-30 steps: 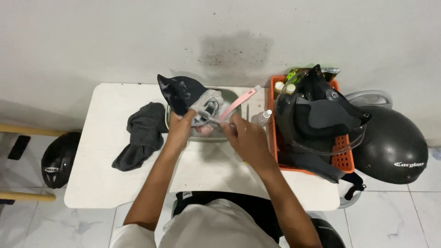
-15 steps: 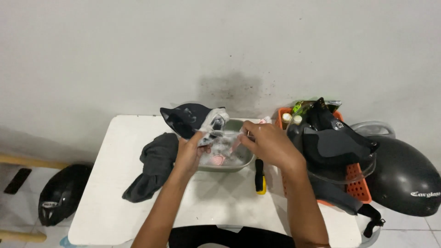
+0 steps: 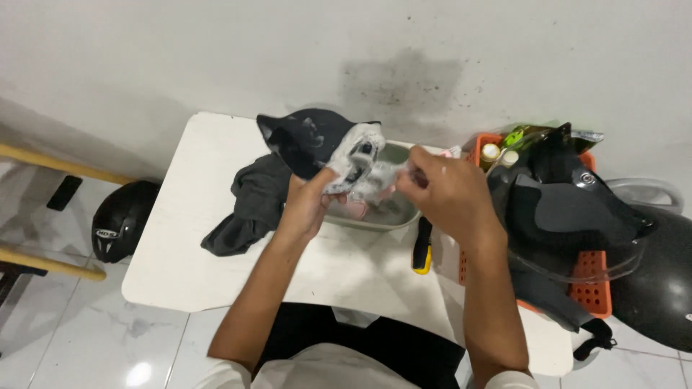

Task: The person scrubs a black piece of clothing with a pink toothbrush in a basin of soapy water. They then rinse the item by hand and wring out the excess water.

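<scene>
My left hand (image 3: 308,202) and my right hand (image 3: 445,193) both grip a grey and white padded liner piece (image 3: 358,167), stretched between them above a metal basin (image 3: 401,215) on the white table (image 3: 180,266). A black helmet pad (image 3: 310,137) lies at the basin's far left rim. Something pink shows inside the basin under the liner.
A dark grey cloth (image 3: 249,205) lies left of the basin. A yellow and black tool (image 3: 422,248) lies to its right. An orange crate (image 3: 587,277) holds a black helmet shell (image 3: 569,209) and small bottles (image 3: 497,154). Two more helmets sit at the floor left (image 3: 119,220) and right (image 3: 659,281).
The pink brush seen a second ago is gone from my right hand. Both hands now hold the liner piece over the basin, and the view has shifted closer and to the right.
</scene>
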